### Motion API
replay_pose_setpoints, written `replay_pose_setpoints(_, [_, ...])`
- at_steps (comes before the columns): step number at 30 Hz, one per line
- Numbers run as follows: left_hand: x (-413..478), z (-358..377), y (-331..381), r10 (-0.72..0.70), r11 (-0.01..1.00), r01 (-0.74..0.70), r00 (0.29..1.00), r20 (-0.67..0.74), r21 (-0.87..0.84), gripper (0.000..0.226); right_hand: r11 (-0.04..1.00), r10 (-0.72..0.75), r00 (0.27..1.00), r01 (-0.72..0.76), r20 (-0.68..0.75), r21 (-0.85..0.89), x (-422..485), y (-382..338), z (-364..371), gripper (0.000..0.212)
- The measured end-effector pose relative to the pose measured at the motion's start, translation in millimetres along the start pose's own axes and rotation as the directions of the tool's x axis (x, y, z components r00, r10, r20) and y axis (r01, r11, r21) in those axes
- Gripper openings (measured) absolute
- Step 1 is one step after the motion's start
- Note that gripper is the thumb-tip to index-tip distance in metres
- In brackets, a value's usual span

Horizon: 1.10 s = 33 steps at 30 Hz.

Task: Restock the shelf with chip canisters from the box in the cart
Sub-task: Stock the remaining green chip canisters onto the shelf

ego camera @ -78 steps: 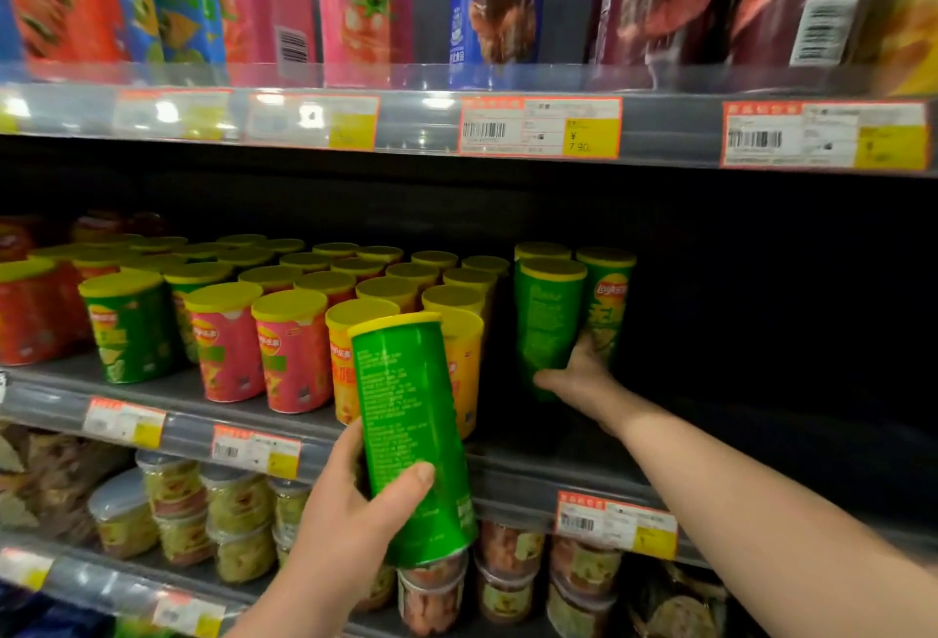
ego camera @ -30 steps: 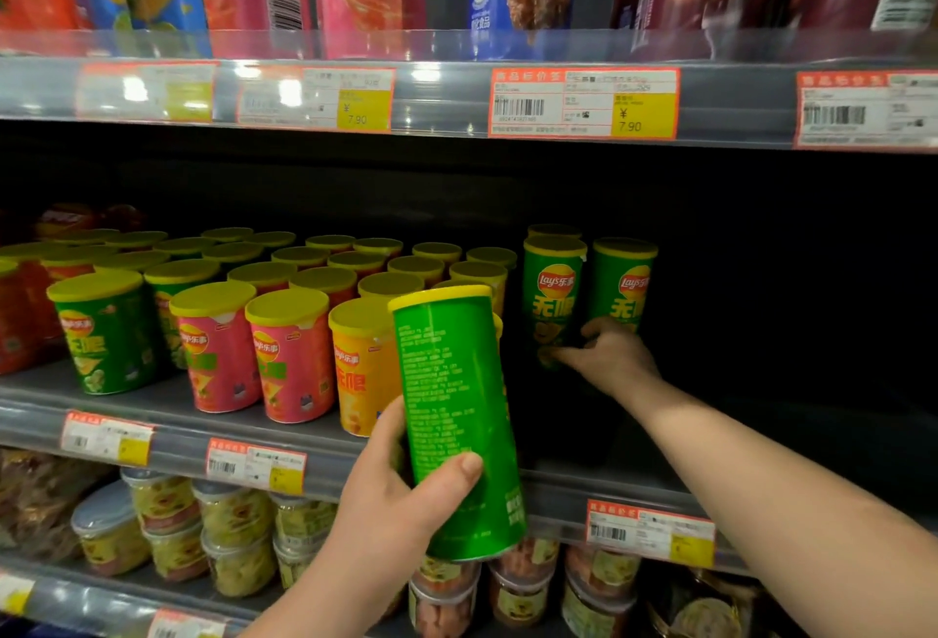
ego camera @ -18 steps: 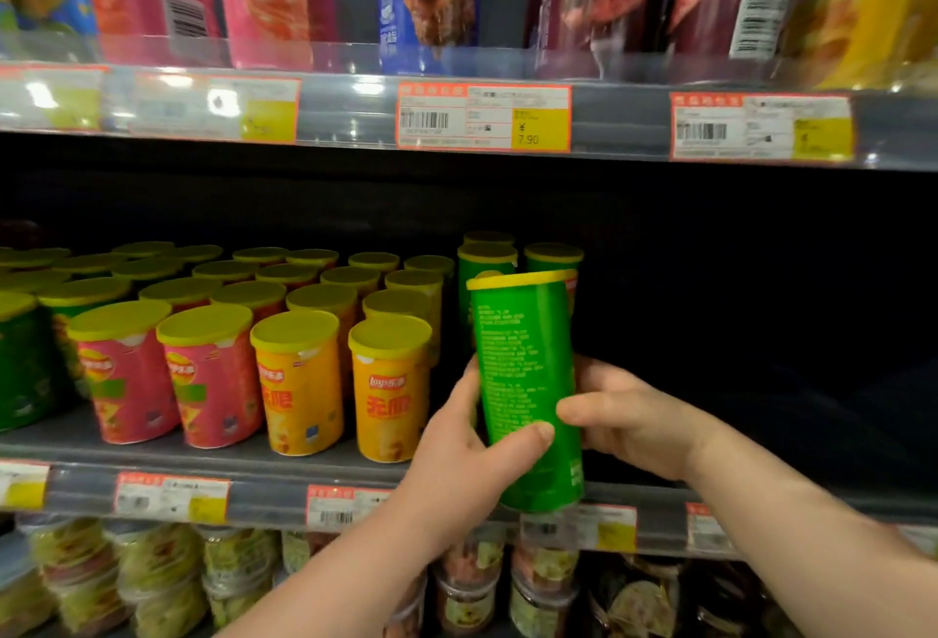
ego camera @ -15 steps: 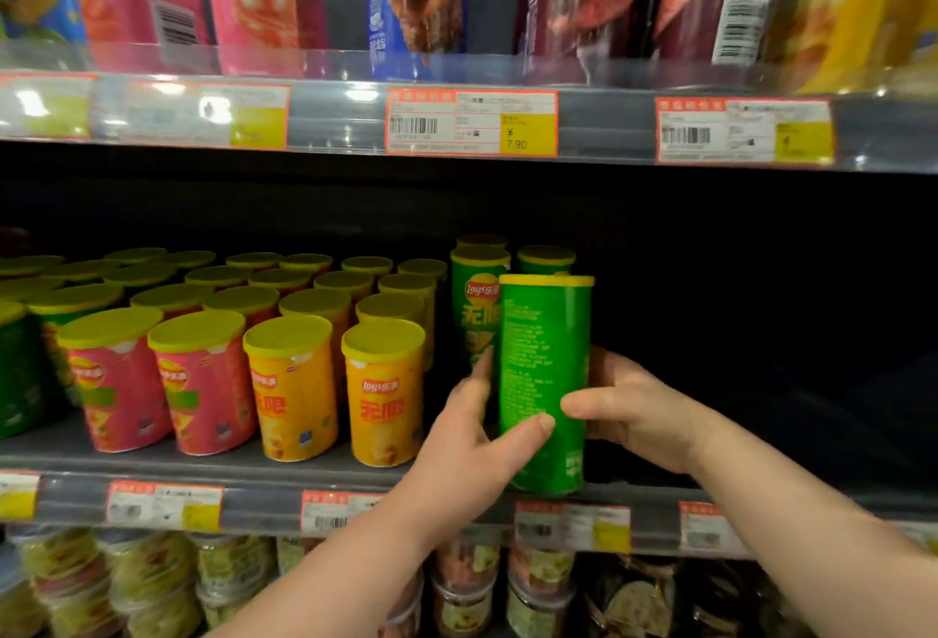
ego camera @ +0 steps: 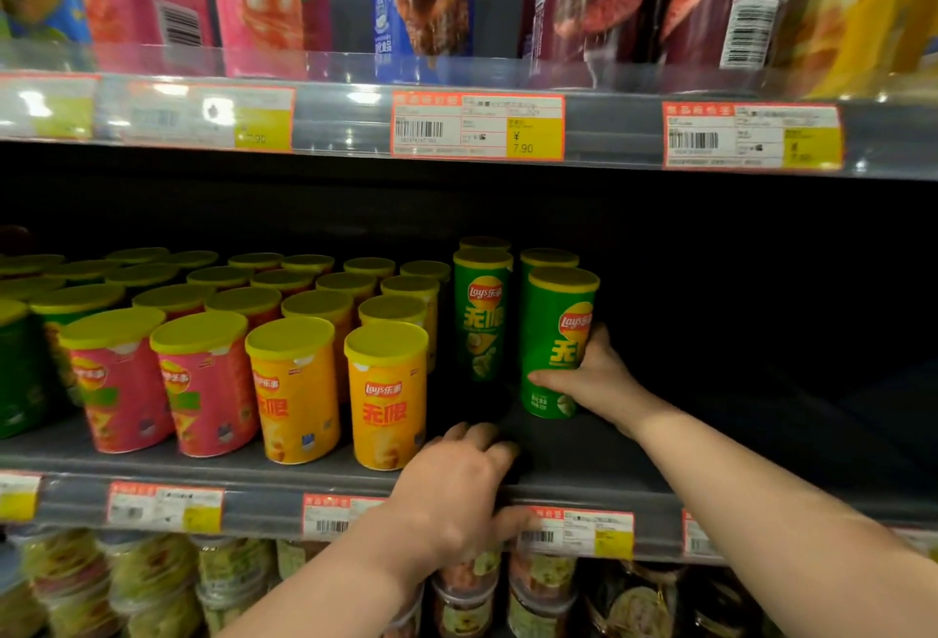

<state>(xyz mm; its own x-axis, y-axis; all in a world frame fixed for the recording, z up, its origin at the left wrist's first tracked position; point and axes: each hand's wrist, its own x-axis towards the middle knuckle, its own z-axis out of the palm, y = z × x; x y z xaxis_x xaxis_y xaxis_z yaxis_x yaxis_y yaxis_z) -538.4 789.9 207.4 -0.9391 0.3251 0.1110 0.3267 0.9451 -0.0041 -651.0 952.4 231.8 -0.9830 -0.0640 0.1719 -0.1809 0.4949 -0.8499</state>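
Head: orange canisters (ego camera: 386, 394) near green canister (ego camera: 556, 333); perhaps tubs (ego camera: 538, 581) below.

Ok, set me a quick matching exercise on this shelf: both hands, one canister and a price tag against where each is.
Things: 1 right hand; 2 left hand; 3 rightmost orange canister; 4 price tag marked 7.90.
States: A on the upper shelf rail; B front row, upright; C grips a green canister; D rests on the middle shelf's front edge.
Pairs: 1-C; 2-D; 3-B; 4-A.
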Motion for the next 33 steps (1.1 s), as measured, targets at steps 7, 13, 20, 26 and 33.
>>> replay_pose_setpoints(7, [-0.3, -1.1, 2.1, 0.005, 1.000, -0.005, 1.000, -0.001, -0.001, 0.068, 0.997, 0.061, 0.998, -0.061, -0.012, -0.048, 7.7, 8.7, 1.8, 0.069])
replay_pose_setpoints(13, [1.1, -1.0, 0.2, 0.016, 1.000, -0.016, 1.000, -0.008, -0.010, 0.068, 0.994, 0.098, 0.995, -0.099, -0.016, -0.054, 23.8, 2.3, 8.9, 0.066])
replay_pose_setpoints(20, [1.4, -0.2, -1.3, 0.019, 1.000, -0.019, 1.000, -0.010, -0.016, 0.066, 0.993, 0.109, 0.994, -0.109, -0.003, -0.041, 37.2, 0.0, 14.3, 0.067])
replay_pose_setpoints(26, [2.3, 0.7, -0.8, 0.009, 1.000, -0.009, 1.000, -0.007, -0.013, 0.067, 0.993, 0.108, 0.994, -0.107, 0.015, -0.050, 39.0, 1.1, 13.1, 0.068])
replay_pose_setpoints(33, [2.0, 0.6, 0.4, -0.005, 1.000, 0.004, 1.000, -0.017, -0.024, 0.068, 0.993, 0.104, 0.994, -0.103, 0.017, -0.050, 40.2, 2.1, 14.3, 0.069])
